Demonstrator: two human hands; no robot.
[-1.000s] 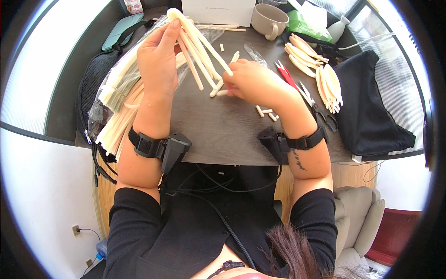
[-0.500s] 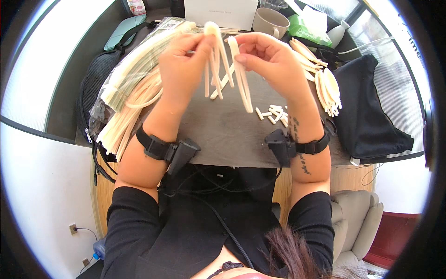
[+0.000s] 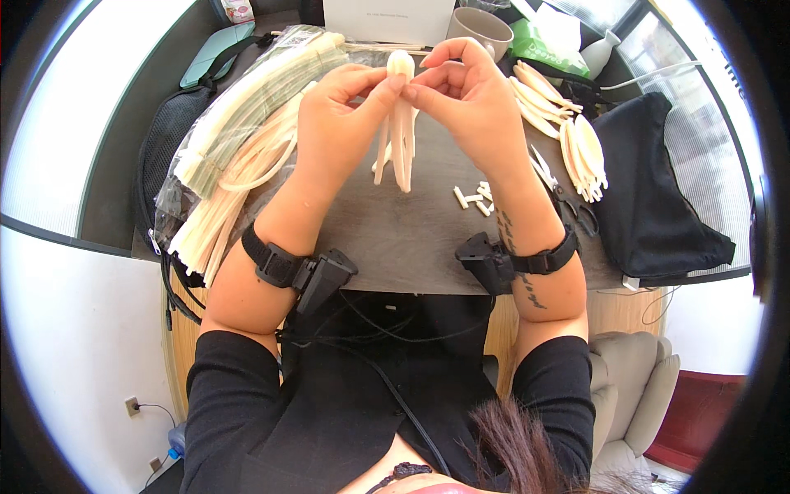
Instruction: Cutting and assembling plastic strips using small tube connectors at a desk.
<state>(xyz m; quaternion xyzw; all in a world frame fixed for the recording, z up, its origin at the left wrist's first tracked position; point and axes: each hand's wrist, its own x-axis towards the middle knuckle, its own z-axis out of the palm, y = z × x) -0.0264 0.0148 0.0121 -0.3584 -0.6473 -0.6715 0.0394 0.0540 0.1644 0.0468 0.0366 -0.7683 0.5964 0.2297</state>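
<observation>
Above the desk I hold a bundle of cream pipe cleaners [image 3: 401,140], folded over so that a rounded bend is at the top and the loose legs hang down. My left hand [image 3: 344,111] is closed in a pinch, thumb and fingertips gripping the bundle just under its bend. From the other side my right hand [image 3: 465,95] pinches the same spot, thumb and index finger touching the bundle while its other fingers curl above. Partly hidden behind the hanging legs, another cream strip lies on the desk.
Left, a clear plastic bag [image 3: 271,103] holds cream and green pipe cleaners, with loose stems [image 3: 216,218] beside it. Short cut pieces [image 3: 473,198], scissors [image 3: 586,216] and petal-shaped loops [image 3: 583,156] lie right. A black pouch [image 3: 654,198], mug [image 3: 481,31] and white box [image 3: 387,18] stand around.
My hands have come together: the folded piece in my right hand now lies against the bundle in my left. My right forearm has shifted left, uncovering the scissors.
</observation>
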